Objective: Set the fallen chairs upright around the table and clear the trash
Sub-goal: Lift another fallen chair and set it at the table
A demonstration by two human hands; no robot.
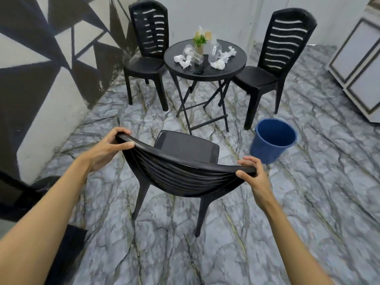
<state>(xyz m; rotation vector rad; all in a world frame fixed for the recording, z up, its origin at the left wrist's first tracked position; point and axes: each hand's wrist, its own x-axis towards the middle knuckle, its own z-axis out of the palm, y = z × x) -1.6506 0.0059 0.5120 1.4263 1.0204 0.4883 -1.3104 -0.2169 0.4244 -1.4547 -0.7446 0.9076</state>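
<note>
Head view, looking down across a marble-patterned floor (308, 212). The person's left hand (107, 151) and right hand (254, 177) each grip one end of the curved top rail of the near black plastic chair (185, 171); the fingers of both hands are curled shut over the rail's edge. This chair stands on its legs, seat facing the round black worktop (232, 66), with an open strip of floor between its front edge and the worktop's folding legs.

Two further black slat-back chairs stand upright: the left chair (150, 38) beside the wall with the black-and-white triangle pattern (41, 68), its seat edge just beside the worktop rim; the right chair (283, 48) with its seat edge tucked close under the rim on the opposite side.

On the worktop lie crumpled white tissues (183, 60), clear plastic bottles lying on their sides (213, 51), a small potted green plant (199, 41), and a small dark object near the front edge, too unclear to name.

A blue bucket (271, 140) stands on the floor just beside the right chair's front leg and right of the near chair. Wide bare floor extends to the right toward a white panelled door (357, 64). A dark object sits at the lower left edge.
</note>
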